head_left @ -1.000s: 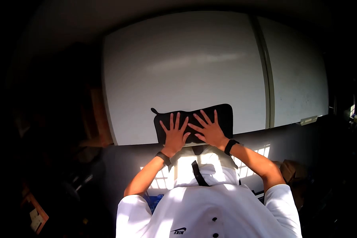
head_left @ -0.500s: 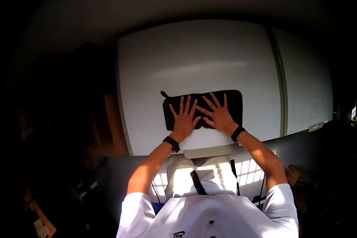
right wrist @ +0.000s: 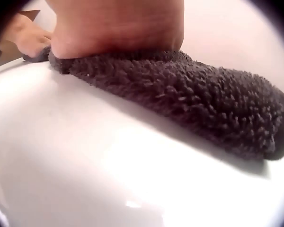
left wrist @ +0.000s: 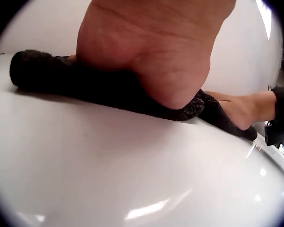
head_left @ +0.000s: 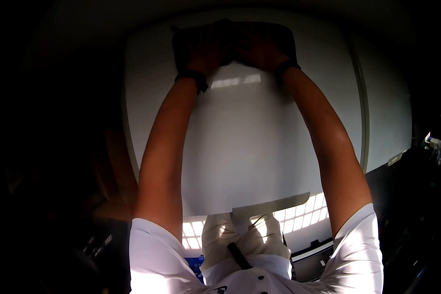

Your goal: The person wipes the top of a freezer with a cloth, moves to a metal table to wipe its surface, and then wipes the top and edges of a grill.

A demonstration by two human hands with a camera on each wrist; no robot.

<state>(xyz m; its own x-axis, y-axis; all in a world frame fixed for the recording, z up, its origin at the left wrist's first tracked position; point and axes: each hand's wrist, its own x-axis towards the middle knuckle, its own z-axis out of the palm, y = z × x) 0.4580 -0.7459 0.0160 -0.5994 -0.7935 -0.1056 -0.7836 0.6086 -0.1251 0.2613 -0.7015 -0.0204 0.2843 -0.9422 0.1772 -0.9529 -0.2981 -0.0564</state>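
Observation:
A dark, fluffy cleaning cloth (head_left: 182, 43) with a small loop at its left corner lies at the far end of a white board (head_left: 240, 147). My left hand (head_left: 207, 53) presses flat on its left half, fingers spread. On the other half rests my right hand (head_left: 262, 51), also palm down. Both arms are stretched out, and shadow dims the fingers in the head view. Up close in the right wrist view, the thick pile of the cloth (right wrist: 189, 94) shows beneath the heel of the hand. In the left wrist view the palm hides the fingers.
A pale ledge (head_left: 274, 203) runs along the board's near edge, by my body. Toward the right a grey strip (head_left: 362, 108) divides the board from a second white panel (head_left: 389, 117). Brown wooden pieces (head_left: 117, 166) stand off the left edge in shadow.
Both hands have pushed the cloth away from my body, from the board's near edge to its far end. The arms have straightened, and the palms have stayed on the cloth.

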